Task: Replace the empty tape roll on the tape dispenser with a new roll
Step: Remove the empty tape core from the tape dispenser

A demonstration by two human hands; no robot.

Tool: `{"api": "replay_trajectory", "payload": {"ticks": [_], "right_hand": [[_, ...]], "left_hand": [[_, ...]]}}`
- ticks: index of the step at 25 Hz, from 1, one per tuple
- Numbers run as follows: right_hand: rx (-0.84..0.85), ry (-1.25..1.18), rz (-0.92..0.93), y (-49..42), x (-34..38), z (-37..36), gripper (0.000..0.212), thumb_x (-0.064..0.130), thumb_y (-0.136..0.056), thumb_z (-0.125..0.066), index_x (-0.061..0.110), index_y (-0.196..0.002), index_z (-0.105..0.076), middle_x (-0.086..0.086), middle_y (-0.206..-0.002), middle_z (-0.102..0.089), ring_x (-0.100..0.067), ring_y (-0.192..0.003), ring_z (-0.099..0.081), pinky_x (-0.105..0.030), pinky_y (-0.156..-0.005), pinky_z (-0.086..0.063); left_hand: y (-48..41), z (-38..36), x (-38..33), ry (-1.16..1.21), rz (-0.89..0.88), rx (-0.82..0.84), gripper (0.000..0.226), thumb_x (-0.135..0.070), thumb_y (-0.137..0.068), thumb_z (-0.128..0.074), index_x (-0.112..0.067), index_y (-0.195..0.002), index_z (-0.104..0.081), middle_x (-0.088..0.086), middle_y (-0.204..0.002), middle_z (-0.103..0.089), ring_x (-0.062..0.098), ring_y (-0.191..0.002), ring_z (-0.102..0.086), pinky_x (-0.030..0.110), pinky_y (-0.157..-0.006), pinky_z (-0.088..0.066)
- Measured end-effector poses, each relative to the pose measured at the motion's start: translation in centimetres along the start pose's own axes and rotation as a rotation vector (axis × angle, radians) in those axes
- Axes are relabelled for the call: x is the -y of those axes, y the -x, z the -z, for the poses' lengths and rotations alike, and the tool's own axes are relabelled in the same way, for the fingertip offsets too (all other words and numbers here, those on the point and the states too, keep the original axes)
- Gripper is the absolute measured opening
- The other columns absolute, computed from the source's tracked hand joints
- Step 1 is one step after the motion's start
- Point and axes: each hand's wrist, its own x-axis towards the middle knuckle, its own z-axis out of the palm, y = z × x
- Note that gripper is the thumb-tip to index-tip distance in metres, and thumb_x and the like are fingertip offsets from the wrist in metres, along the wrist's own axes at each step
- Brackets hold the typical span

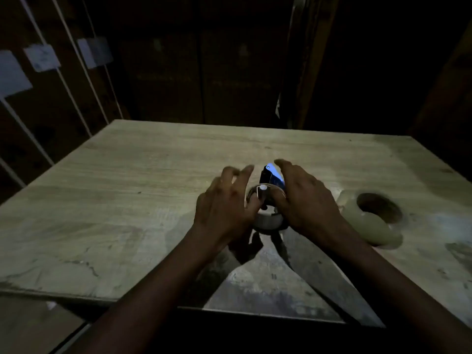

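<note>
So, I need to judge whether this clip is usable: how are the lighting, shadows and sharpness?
Head view: very dim, room beyond the table nearly black; a light pools centrally, so the forearms cast hard shadows toward the near edge. A blue glare spot blows out on the tape dispenser. The left hand, right hand and new tape roll look soft with motion blur. Wide-angle distortion bends the edges.

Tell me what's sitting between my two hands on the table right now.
The tape dispenser, blue on top, sits between the left hand and right hand, as the head view shows.
</note>
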Motion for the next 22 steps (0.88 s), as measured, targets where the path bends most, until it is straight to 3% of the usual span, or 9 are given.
{"api": "replay_trajectory", "payload": {"ticks": [3,7,10,14,19,22], "right_hand": [[0.039,0.080,-0.108,0.7,-0.2,-0.6,0.054,0.047,-0.091,-0.044,0.015,-0.132,-0.034,-0.016,-0.116,-0.060,-0.038,-0.102,-0.057,-0.042,-0.080,-0.045],[0.214,0.052,-0.266,-0.3,-0.5,-1.0,0.052,0.047,-0.089,-0.049,0.005,-0.117,-0.042,-0.022,-0.108,-0.060,-0.040,-0.095,-0.060,-0.039,-0.071,-0.047],[0.308,0.093,-0.279,-2.3,-0.9,-1.9,0.039,0.032,-0.087,-0.055,0.002,-0.111,-0.046,-0.019,-0.107,-0.058,-0.035,-0.093,-0.060,-0.035,-0.066,-0.043],[0.219,0.147,-0.173,-4.7,-1.6,-3.0,0.034,0.026,-0.086,-0.056,0.002,-0.108,-0.048,-0.018,-0.103,-0.058,-0.037,-0.094,-0.058,-0.033,-0.065,-0.036],[0.014,0.137,-0.089,-6.5,-2.4,-4.1,0.027,0.025,-0.083,-0.053,0.015,-0.108,-0.052,-0.012,-0.092,-0.061,-0.033,-0.082,-0.057,-0.032,-0.060,-0.036],[-0.057,0.139,-0.003,-6.7,-2.9,-4.6,0.024,0.030,-0.086,-0.051,0.023,-0.110,-0.053,-0.007,-0.094,-0.067,-0.031,-0.083,-0.059,-0.031,-0.059,-0.034]], "left_hand": [[1.4,0.1,-0.4,0.034,0.206,0.113,0.049,-0.048,-0.087,-0.046,-0.023,-0.129,-0.051,0.011,-0.113,-0.063,0.032,-0.099,-0.062,0.033,-0.071,-0.042],[0.4,-1.1,-0.9,0.191,0.346,0.246,0.041,-0.047,-0.083,-0.052,-0.016,-0.110,-0.056,0.016,-0.103,-0.064,0.036,-0.094,-0.062,0.035,-0.069,-0.045],[-1.9,-2.8,-0.2,0.309,0.400,0.251,0.040,-0.050,-0.081,-0.052,-0.012,-0.094,-0.058,0.014,-0.094,-0.065,0.034,-0.087,-0.062,0.038,-0.070,-0.052],[-4.6,-4.2,0.9,0.274,0.357,0.244,0.032,-0.043,-0.079,-0.056,-0.012,-0.083,-0.052,0.012,-0.088,-0.062,0.031,-0.081,-0.060,0.032,-0.061,-0.041],[-6.2,-4.8,2.6,0.302,0.299,0.090,0.031,-0.046,-0.074,-0.053,-0.017,-0.082,-0.061,0.006,-0.078,-0.066,0.024,-0.071,-0.062,0.032,-0.058,-0.046],[-7.4,-4.1,5.3,0.404,0.294,-0.146,0.040,-0.044,-0.075,-0.043,-0.010,-0.061,-0.059,0.012,-0.057,-0.062,0.028,-0.055,-0.061,0.035,-0.051,-0.046]]}}
